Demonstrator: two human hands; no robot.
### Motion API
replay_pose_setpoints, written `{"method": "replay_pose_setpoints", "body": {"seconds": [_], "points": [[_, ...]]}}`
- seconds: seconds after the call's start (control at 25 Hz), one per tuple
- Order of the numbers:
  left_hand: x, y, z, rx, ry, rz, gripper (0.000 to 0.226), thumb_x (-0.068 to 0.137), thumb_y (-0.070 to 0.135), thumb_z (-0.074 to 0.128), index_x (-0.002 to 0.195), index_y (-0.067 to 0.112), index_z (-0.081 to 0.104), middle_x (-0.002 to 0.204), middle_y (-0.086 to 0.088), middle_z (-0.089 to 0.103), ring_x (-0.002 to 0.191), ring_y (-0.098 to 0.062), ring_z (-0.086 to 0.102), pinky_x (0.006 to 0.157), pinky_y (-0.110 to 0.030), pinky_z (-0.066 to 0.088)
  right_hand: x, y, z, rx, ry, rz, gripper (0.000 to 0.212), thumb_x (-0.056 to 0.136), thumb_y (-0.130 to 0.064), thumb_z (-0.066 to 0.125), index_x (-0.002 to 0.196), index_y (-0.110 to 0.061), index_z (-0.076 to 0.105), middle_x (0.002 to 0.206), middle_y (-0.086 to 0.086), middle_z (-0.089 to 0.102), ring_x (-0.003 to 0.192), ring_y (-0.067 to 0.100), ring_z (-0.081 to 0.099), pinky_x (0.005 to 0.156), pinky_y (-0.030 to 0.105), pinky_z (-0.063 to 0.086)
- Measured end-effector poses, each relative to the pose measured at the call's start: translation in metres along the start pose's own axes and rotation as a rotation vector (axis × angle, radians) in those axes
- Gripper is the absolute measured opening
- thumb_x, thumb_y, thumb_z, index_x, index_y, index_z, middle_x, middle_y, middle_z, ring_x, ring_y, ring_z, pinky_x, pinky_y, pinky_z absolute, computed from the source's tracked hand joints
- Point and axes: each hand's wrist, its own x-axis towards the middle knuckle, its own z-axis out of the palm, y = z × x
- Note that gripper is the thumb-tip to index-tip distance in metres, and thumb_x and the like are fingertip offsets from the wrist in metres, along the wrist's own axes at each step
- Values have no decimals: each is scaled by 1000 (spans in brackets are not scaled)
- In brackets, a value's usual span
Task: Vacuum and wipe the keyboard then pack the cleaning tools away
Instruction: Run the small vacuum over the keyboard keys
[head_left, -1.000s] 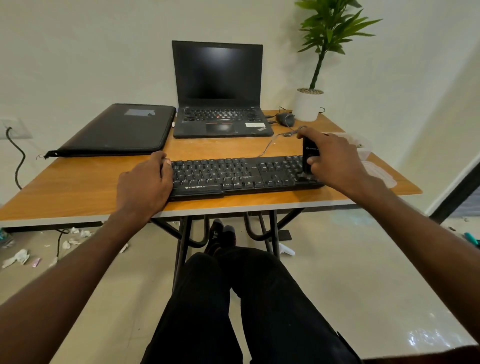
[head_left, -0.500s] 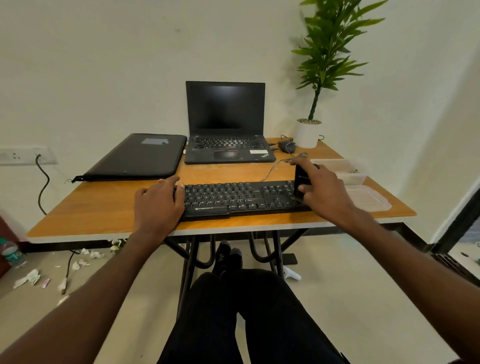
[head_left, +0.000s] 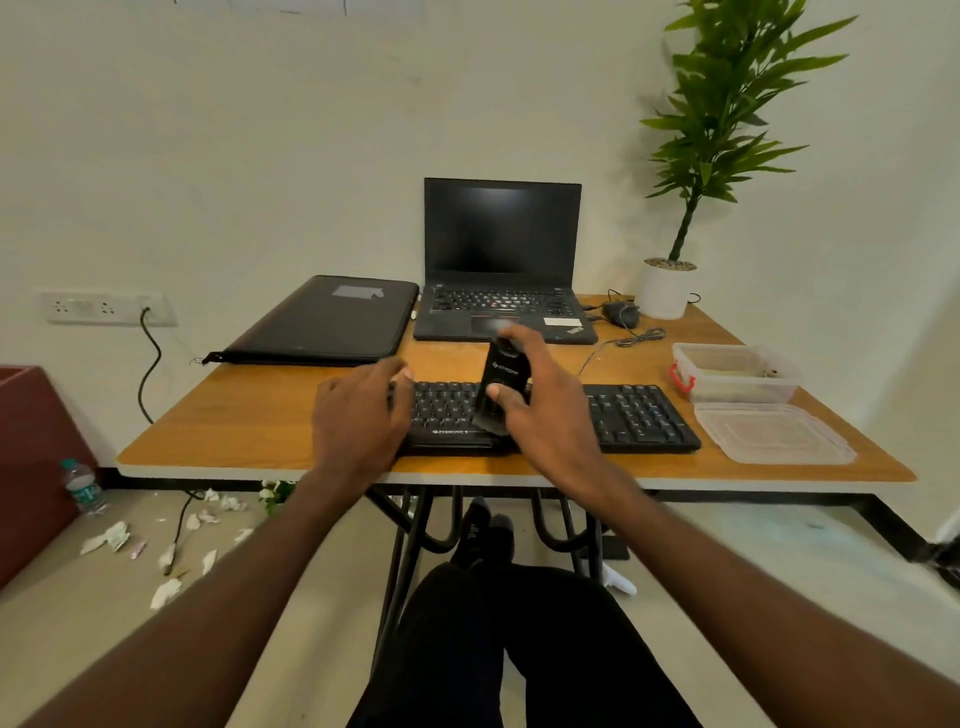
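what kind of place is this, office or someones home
Probably a plain home or small-office workspace, though it's hard to say which: a wooden desk against a bare wall holds an open laptop, a black keyboard and a potted plant.

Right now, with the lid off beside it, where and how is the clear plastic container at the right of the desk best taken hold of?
Grip the clear plastic container across its short walls, coming from above. It stands upright and open, so the rim is exposed. The red latch on its left end is probably best avoided. Its lid lies flat just in front, and the keyboard crowds the left approach.
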Motion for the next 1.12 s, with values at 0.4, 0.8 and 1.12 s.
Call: {"method": "replay_pose_setpoints", "body": {"seconds": [0.4,0.8,1.12], "points": [[21,-82,-35,-521,-930,-247,147,62,42,103,166,40,-1,165,6,35,148,-16,44,114,-32,46,47,-47,91,280,-194,15,61,93,-16,73,141,-45,51,112,-12,63,97,-1,64,73,21,62],[32,-96,-35,-523,-933,-289,146,57,37,106,160,51,3,165,8,32,149,-18,37,121,-44,40,72,-42,108,-39,-389,-166,66,94,-9,67,140,-51,46,129,-3,63,110,16,61,86,40,61],[31,-96,-32,-574,-902,-317,145,62,26,104,162,47,2,159,11,38,144,-13,43,112,-31,48,61,-45,119,-2,-310,-154,69,92,-10,71,145,-46,44,128,-3,63,110,14,61,82,26,57]]}}
